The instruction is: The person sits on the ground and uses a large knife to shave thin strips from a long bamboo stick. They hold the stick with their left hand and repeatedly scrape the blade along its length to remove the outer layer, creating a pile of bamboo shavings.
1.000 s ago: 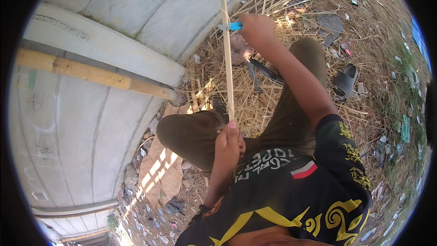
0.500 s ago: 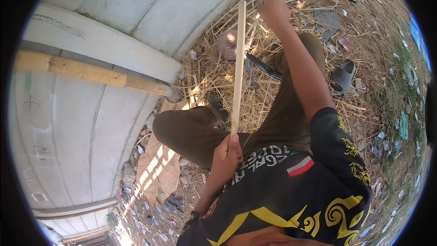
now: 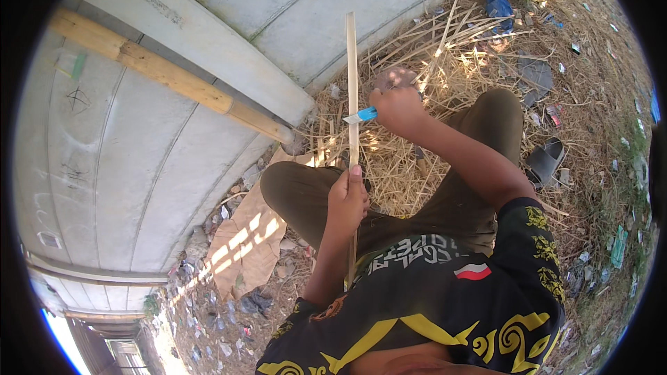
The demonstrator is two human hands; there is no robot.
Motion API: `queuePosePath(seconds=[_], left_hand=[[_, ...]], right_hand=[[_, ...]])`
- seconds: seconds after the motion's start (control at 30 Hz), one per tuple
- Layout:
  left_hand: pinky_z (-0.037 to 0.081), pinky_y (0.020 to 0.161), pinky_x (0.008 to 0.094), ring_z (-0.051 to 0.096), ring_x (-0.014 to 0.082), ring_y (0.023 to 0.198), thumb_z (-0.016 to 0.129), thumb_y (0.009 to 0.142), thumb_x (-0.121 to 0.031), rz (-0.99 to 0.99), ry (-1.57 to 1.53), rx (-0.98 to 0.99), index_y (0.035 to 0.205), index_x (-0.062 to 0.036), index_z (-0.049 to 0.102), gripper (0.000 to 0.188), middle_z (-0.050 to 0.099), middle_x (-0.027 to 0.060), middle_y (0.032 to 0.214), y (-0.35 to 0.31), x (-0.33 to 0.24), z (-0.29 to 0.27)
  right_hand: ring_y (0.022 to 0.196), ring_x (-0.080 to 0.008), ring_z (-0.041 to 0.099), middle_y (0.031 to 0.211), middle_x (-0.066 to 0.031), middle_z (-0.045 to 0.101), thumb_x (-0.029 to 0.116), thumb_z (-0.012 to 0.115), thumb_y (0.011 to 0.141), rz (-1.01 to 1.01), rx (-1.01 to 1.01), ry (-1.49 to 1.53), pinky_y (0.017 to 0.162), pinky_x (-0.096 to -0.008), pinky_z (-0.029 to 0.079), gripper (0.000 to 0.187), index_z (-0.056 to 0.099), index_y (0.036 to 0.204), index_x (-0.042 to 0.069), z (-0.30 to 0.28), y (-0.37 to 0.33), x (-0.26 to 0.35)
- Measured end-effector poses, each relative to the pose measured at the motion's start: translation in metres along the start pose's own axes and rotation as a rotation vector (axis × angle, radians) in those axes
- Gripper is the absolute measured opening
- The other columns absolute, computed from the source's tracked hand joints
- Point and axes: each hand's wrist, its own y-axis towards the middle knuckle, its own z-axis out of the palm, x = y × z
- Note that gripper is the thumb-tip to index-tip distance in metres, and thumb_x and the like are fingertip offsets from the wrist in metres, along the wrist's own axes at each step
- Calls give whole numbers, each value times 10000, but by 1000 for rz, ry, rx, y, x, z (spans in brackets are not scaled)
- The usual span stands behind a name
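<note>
My left hand point(image 3: 347, 201) is closed round a long, pale bamboo strip point(image 3: 351, 55), thumb on top. The strip stretches away from me toward the wall, and its near end runs down past my hand along my shirt. My right hand point(image 3: 399, 111) grips a blue box cutter point(image 3: 367, 114). Its bare blade crosses the strip a little beyond my left hand; whether it cuts in cannot be made out. Shavings and thin strips point(image 3: 403, 173) lie between my bent legs, under both hands.
At left, a concrete panel wall point(image 3: 118, 180) carries a horizontal bamboo pole point(image 3: 174, 87). A flattened piece of cardboard point(image 3: 243, 253) lies beside my left knee. To the right are a dark sandal point(image 3: 545, 162) and scattered litter. A blue plastic bag point(image 3: 499, 10) sits at the far side.
My right hand has come back toward me with the box cutter, from beyond the strip's far end to its middle. My left hand now grips farther up the strip. The view has shifted.
</note>
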Motion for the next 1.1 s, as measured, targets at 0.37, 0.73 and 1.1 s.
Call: queuePosePath(seconds=[0.37, 0.73, 1.1], left_hand=[[267, 394, 203, 318, 28, 443, 463, 1062, -465, 49, 82, -89, 852, -124, 440, 400, 327, -64, 588, -4, -6, 10], [247, 397, 212, 311, 31, 459, 436, 1078, -429, -41, 59, 100, 850, -124, 434, 381, 323, -64, 605, -24, 2, 26], [315, 446, 190, 381, 25, 536, 460, 1084, -315, -26, 111, 87, 960, -80, 506, 270, 380, -54, 666, -22, 19, -2]], right_hand=[[549, -285, 684, 623, -100, 655, 117, 635, 853, 46, -224, -83, 462, -394, 524, 72, 643, 831, 49, 12, 19, -20], [756, -318, 746, 788, -122, 736, 141, 609, 890, 685, 63, -68, 618, -410, 578, 139, 718, 847, 66, -22, 38, -95], [707, -314, 727, 735, -135, 706, 206, 639, 856, 350, 112, 93, 607, -441, 563, 164, 721, 824, 68, -36, 16, -50]])
